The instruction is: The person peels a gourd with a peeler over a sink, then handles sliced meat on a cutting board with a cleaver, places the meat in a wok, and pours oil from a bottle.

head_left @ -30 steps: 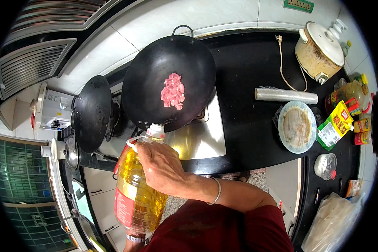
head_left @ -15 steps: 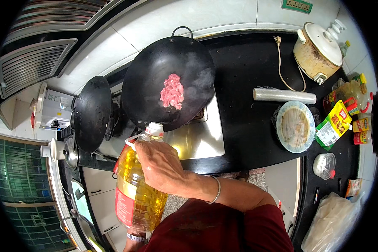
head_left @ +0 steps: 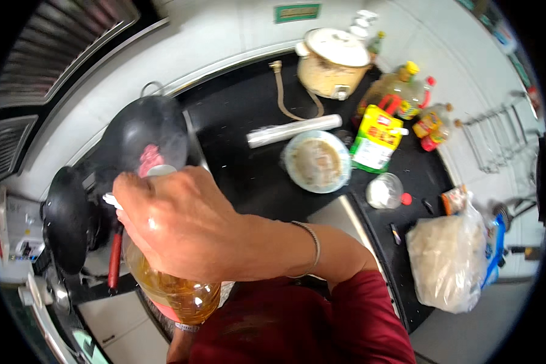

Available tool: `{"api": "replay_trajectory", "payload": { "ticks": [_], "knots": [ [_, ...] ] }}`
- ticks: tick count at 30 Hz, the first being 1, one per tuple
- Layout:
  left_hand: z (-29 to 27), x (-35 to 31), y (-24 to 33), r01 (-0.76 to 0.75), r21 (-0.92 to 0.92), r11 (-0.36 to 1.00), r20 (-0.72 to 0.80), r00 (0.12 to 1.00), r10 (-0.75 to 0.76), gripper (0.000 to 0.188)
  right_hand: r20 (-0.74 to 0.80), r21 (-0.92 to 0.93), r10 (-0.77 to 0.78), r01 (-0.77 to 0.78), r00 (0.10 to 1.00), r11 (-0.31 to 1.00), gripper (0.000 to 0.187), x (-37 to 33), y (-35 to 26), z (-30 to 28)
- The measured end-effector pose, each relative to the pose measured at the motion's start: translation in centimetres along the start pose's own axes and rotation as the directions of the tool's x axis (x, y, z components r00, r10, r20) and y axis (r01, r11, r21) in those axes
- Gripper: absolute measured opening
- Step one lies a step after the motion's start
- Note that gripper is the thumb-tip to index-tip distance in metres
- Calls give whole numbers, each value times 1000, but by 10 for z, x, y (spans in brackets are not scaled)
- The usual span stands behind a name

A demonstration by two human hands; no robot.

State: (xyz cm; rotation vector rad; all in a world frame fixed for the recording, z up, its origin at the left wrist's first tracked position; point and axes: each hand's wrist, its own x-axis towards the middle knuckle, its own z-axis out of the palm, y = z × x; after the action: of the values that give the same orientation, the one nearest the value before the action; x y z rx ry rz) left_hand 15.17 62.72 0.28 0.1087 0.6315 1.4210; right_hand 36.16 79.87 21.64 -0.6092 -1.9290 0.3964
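My right hand (head_left: 179, 224) is closed around the neck and white handle of a large clear oil bottle (head_left: 179, 294) with yellow oil inside. The bottle is upright or nearly so, close in front of my body. Beneath its base, my left forearm (head_left: 179, 344) shows with a band at the wrist; the left hand itself is hidden behind the bottle. Beyond the bottle's mouth, pink raw meat pieces (head_left: 150, 158) lie in a black wok (head_left: 124, 130) on the stove. A red handle (head_left: 114, 258) sticks out from the wok's near side.
A black lid or second pan (head_left: 65, 221) leans at the left. On the counter stand a cream electric pot (head_left: 330, 67), a roll of plastic film (head_left: 294, 131), a film-covered plate (head_left: 315, 161), a yellow-green pouch (head_left: 376, 141), a small jar (head_left: 384, 192) and a plastic bag (head_left: 446, 261).
The view has swung to the right, so wok and stove sit further left. The bottle, still in my right hand, appears closer and higher. The meat stays in the wok.
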Motion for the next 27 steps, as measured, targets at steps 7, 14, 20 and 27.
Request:
{"api": "replay_trajectory", "payload": {
  "ticks": [7, 14, 20, 27],
  "knots": [
    [30, 88, -101, 207, 152, 966, 183, 955, -233, 39, -242, -205, -109, 59, 964, 977, 15, 0, -37, -140],
    [107, 85, -149, 468, 494, 733, 17, 837, -546, 26, -425, -478, 56, -277, 903, 834, 14, -5, -96, -258],
    [76, 62, -136, 389, 584, 713, -92, 904, -417, 17, -586, -654, 73, -524, 807, 546, 26, -49, -22, -383],
    [26, 30, -109, 353, 475, 806, -281, 929, -241, 15, -739, -580, 129, -723, 661, 375, 26, -144, 95, -478]
  ]
}}
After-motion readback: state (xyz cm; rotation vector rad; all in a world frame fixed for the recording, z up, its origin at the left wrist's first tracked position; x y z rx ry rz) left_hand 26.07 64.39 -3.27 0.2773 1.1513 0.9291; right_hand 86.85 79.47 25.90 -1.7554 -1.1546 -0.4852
